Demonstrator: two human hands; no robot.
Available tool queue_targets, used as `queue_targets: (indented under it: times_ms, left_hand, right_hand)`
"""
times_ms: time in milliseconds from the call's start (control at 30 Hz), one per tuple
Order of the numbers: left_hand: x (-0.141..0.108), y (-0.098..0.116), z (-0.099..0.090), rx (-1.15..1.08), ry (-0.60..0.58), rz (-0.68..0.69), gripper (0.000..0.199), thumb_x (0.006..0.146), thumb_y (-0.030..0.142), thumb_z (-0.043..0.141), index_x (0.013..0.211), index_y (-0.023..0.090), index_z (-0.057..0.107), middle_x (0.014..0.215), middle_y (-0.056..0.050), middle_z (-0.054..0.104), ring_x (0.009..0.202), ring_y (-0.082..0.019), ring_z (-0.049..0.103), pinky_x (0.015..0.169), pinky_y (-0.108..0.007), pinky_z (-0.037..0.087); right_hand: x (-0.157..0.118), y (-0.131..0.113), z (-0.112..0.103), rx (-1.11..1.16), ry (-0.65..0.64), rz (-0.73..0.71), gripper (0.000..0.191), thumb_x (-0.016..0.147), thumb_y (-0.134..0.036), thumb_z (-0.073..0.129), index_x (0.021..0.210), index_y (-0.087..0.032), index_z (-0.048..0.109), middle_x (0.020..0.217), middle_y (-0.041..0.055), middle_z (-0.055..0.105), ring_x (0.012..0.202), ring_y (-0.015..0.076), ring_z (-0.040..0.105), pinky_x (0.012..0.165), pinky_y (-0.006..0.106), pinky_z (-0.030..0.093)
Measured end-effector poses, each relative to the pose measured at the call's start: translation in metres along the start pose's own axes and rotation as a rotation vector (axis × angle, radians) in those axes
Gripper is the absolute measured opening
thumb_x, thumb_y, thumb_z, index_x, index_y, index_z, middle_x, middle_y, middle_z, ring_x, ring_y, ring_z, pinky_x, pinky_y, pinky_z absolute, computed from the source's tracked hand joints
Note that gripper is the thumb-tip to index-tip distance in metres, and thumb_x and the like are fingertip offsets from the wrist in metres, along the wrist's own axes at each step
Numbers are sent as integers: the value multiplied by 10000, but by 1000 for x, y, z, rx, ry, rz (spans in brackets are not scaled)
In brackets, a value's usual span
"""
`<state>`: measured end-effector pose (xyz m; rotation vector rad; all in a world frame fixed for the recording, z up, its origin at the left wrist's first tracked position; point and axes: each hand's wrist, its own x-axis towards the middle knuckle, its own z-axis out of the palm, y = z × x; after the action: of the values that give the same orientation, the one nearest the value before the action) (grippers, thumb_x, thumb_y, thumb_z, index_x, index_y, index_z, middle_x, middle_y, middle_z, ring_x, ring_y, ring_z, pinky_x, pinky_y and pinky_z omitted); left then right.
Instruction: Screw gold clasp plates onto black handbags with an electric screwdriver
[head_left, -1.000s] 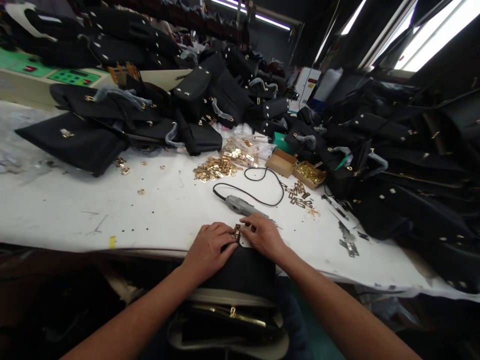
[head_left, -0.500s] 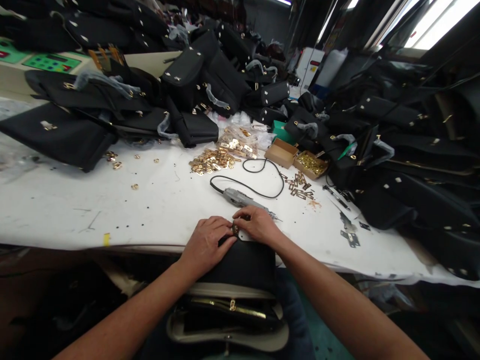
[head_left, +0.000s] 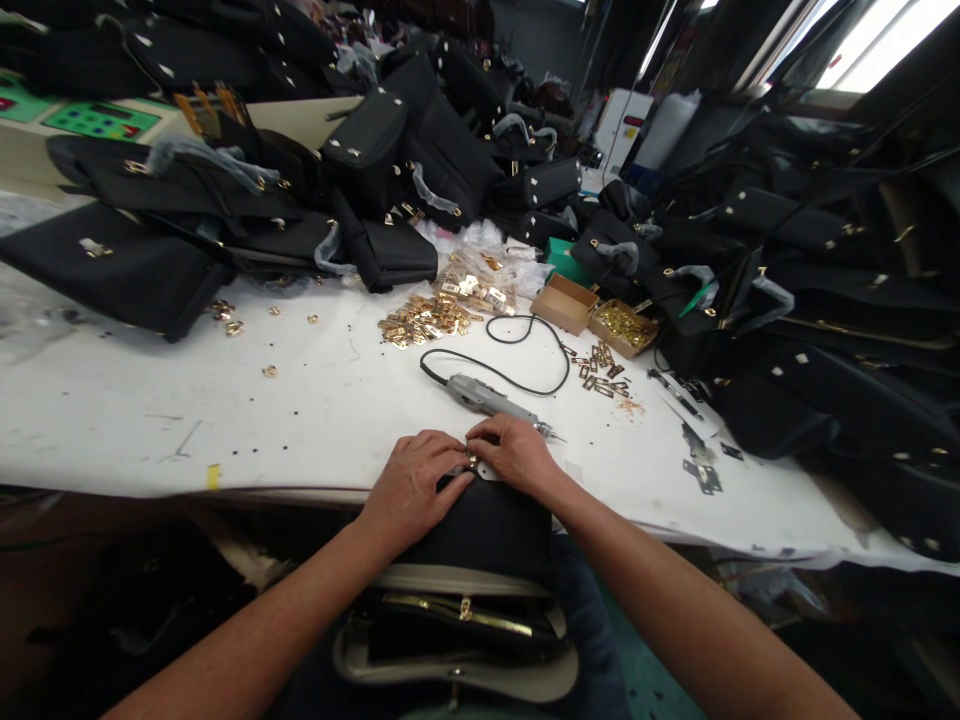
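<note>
A black bag point(head_left: 487, 530) lies at the table's front edge, its opening with a gold zipper facing me. My left hand point(head_left: 416, 485) rests on the bag's far left part, its fingers bent round a small metal fitting point(head_left: 473, 461). From the right, my right hand point(head_left: 514, 452) pinches at the same fitting with thumb and forefinger. The fingertips of both hands nearly meet and partly hide the fitting. Just beyond my right hand lies a grey electric screwdriver point(head_left: 491, 400) with a black cord, touched by neither hand.
Gold metal plates point(head_left: 427, 320) are heaped on the white table point(head_left: 300, 430). Behind them stand an open cardboard box point(head_left: 564, 304) and a box of gold parts point(head_left: 624, 328). Black bags point(head_left: 105, 260) are piled at the left, back and right. Metal pieces point(head_left: 701, 460) lie at the right.
Both hands have stayed nearly in place, with the fingers at the fitting shifting slightly. The fitting catches more light now. The camera view has shifted very slightly.
</note>
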<state>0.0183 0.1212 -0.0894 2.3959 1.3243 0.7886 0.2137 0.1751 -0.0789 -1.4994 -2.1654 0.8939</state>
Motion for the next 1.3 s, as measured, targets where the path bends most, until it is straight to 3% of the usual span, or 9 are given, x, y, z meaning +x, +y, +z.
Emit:
queue_targets:
  times_ms: [300,500,1000,1300]
  left_hand:
    - [1,2,-2,20,9,28,120,952,270,632,1010,264,737,1138,-38,716,1094,-229,607,899,-409,442]
    - [-1,2,-1,31,1,22,126,954,266,632,1037,274,728,1184,-44,705,1123,-242,604,906,-424,438]
    - [1,4,-3,41,-48,14,126,976,268,599,1049,273,701,1223,-13,711,1159,-242,582,930,-444,415]
    - [2,7,-5,136,-52,75,226,981,240,571,1162,285,700,1248,-23,710,1159,-252,592,890,-432,439]
  right_hand:
    - [-2,-5,-2,8,24,45,100,868,-304,721,919,-242,781,925,22,751,840,190,667,739,293,469]
    - [-4,0,-9,98,14,-34,121,882,-170,655,872,-214,768,916,22,741,881,182,663,816,296,473]
    - [-7,4,0,76,57,-43,136,914,-175,654,884,-233,774,907,24,726,880,182,656,834,291,486]
    - [-4,7,3,55,74,-51,115,920,-195,653,884,-215,760,900,32,723,878,185,654,824,300,469]
